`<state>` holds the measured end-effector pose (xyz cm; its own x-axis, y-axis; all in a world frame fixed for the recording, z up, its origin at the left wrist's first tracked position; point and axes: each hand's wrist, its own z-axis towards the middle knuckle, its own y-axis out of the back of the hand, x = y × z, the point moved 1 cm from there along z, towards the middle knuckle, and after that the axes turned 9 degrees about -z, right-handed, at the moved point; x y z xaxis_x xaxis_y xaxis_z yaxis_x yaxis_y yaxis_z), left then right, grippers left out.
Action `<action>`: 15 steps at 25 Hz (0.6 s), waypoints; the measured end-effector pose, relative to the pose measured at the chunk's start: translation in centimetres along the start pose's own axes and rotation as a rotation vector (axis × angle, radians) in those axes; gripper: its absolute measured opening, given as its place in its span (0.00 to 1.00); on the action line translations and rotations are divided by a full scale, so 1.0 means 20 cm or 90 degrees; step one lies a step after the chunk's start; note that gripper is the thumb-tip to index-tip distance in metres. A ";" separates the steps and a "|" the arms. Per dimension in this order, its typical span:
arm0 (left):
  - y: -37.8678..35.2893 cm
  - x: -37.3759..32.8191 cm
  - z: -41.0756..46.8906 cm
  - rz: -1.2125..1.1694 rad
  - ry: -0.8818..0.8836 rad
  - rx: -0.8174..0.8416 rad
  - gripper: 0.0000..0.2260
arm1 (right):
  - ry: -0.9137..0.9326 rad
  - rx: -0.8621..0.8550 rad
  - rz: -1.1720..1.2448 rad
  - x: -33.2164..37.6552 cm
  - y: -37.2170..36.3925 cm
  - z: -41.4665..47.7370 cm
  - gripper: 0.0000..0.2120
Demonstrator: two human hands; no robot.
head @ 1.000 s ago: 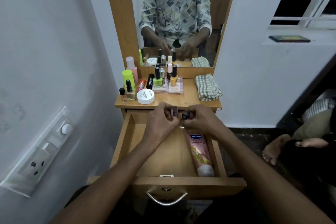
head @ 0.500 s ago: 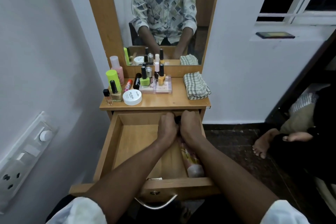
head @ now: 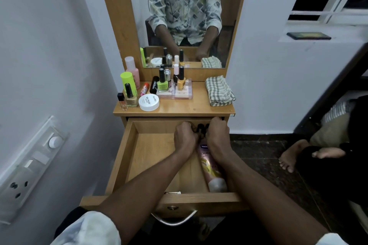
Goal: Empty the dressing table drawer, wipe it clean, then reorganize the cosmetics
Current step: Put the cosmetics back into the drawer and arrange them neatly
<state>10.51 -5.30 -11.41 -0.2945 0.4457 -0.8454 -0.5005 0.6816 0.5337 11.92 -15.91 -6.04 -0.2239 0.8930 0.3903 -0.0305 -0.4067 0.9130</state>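
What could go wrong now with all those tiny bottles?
1. The left hand and right hand bunch little dark-capped bottles together at the back of the drawer; one might slip out and tip over.
2. The nail polishes stand on flat cases on the tabletop; a bump could topple them.

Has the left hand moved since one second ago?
Yes. The left hand went down into the drawer, to its back wall.
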 end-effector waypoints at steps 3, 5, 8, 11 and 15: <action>-0.01 0.00 0.01 -0.022 0.009 0.006 0.09 | -0.018 0.014 0.072 0.00 -0.05 -0.03 0.15; -0.01 0.00 0.02 -0.036 0.021 0.016 0.07 | -0.019 0.061 0.093 -0.01 -0.08 -0.04 0.11; 0.01 0.01 0.02 -0.054 0.018 0.024 0.03 | 0.004 0.144 0.098 -0.03 -0.10 -0.04 0.07; 0.01 0.01 0.01 -0.065 0.008 0.024 0.03 | 0.010 0.183 0.089 -0.03 -0.11 -0.05 0.05; -0.01 -0.01 0.01 -0.054 -0.015 0.030 0.05 | 0.000 0.191 0.064 0.00 -0.10 -0.06 0.08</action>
<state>10.82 -5.42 -11.29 -0.2329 0.3984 -0.8871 -0.4833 0.7442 0.4611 10.86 -15.37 -7.94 -0.2117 0.8511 0.4804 0.2813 -0.4177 0.8640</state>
